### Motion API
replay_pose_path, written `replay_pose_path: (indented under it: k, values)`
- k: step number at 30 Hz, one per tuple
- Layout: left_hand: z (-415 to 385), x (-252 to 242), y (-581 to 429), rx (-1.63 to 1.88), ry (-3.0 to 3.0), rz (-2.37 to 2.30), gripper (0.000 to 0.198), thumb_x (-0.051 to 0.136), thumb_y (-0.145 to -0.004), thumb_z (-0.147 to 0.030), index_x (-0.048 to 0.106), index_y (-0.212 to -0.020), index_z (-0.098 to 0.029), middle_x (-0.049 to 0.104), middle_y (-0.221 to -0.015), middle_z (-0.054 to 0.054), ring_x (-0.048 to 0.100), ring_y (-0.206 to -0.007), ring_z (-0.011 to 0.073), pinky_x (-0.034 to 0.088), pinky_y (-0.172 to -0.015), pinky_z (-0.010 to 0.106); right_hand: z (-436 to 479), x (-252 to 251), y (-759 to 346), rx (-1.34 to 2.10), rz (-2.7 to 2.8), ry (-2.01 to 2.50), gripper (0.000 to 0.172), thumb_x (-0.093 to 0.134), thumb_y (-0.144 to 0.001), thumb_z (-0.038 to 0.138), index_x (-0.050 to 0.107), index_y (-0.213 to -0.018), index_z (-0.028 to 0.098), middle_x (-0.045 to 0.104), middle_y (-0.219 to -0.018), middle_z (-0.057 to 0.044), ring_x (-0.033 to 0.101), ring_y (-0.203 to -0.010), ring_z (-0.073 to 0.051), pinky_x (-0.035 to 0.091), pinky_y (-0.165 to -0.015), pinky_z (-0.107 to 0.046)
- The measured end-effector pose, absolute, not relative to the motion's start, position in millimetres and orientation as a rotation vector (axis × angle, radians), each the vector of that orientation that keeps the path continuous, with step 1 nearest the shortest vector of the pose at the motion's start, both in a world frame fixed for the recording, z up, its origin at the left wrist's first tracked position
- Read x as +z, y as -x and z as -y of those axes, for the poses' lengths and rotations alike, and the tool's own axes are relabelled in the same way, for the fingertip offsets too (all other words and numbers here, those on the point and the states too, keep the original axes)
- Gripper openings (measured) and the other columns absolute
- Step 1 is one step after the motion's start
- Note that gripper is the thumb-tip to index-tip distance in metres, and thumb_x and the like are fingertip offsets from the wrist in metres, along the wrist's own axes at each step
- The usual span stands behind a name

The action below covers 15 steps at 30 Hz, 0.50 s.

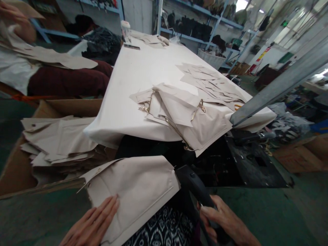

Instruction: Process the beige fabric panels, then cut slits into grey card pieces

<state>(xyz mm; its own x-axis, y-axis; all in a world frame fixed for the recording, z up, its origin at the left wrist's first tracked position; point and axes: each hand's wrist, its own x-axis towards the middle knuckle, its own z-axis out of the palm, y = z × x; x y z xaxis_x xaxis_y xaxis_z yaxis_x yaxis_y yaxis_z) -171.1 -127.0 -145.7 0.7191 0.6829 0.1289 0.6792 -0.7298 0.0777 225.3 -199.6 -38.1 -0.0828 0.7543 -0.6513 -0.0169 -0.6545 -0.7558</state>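
Observation:
A beige fabric piece (135,191) lies across my lap at the bottom of the view. My left hand (93,223) rests flat on its lower left part, fingers stretched out. My right hand (225,222) is wrapped round the handle of a black tool (196,186), whose front end touches the right edge of the fabric piece. A heap of similar beige pieces with gold metal fittings (179,112) lies at the near edge of the white table (138,75), just beyond my lap.
A cardboard box (51,112) at left holds a stack of beige pieces (61,143). More flat pieces (210,82) lie spread on the table's right side. Another person (38,68) sits at far left holding fabric. A grey metal beam (282,85) slants at right. Shelves stand behind.

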Motion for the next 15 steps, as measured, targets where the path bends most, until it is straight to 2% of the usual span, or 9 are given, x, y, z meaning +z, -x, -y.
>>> replay_pose_path:
  k: [5,11,15]
  values:
    - [118.4,-152.5,171.9,0.273,-2.951,-1.023,0.06,0.04,-0.085,-0.012,0.032,-0.139,-0.038,0.057,-0.129,-0.004,0.05,-0.12,0.0148,0.026,-0.106,0.024,202.8,-41.5,-229.7,1.796,0.739,1.632,0.052,0.056,-0.076,0.061,0.042,-0.098,0.016,0.048,-0.062,0.005,0.042,-0.04,-0.007,0.035,-0.039,-0.019]
    - [120.8,-123.7,156.7,0.193,-3.024,-1.012,0.062,0.043,-0.083,-0.011,0.034,-0.14,-0.032,0.055,-0.133,-0.002,0.047,-0.122,0.0156,0.035,-0.103,0.024,176.6,-43.2,-221.1,1.82,0.869,1.606,0.051,0.055,-0.077,0.06,0.047,-0.097,0.013,0.048,-0.058,0.004,0.044,-0.043,-0.008,0.037,-0.041,-0.02]
    - [123.7,-81.1,151.9,-0.055,-3.055,-0.941,0.069,0.039,-0.076,-0.003,0.03,-0.143,-0.02,0.041,-0.144,0.003,0.04,-0.129,0.0157,0.039,-0.102,0.024,151.2,-36.2,-219.1,1.796,0.973,1.682,0.049,0.055,-0.076,0.06,0.053,-0.093,0.014,0.048,-0.056,0.003,0.046,-0.045,-0.011,0.041,-0.047,-0.024]
